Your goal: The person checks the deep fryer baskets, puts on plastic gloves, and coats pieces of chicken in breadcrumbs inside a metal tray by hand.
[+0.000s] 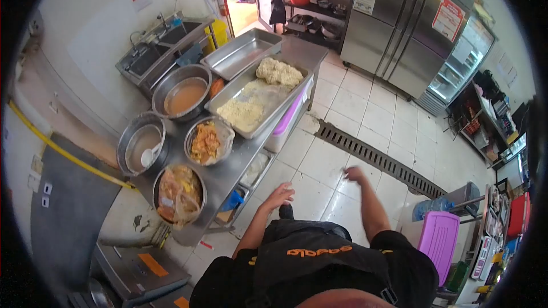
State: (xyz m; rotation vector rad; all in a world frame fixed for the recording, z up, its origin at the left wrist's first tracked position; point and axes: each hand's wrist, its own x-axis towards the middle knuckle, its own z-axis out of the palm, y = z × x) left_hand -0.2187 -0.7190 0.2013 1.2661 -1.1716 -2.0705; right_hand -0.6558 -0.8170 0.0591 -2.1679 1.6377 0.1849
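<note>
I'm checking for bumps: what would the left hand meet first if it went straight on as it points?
The way looks free: the left hand points out over the white floor tiles, though depth is hard to judge.

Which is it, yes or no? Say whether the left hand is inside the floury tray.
No, the left hand shows against the floor tiles, apart from the floury tray.

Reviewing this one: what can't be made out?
Head view throughout:
- Right hand: finger positions, motion blur.
- Posters on the steel fridge: fine print too small.
- Lower shelf: much of it hidden by the tabletop.
- Round metal pot, lower left: cut off by bottom edge.
</note>
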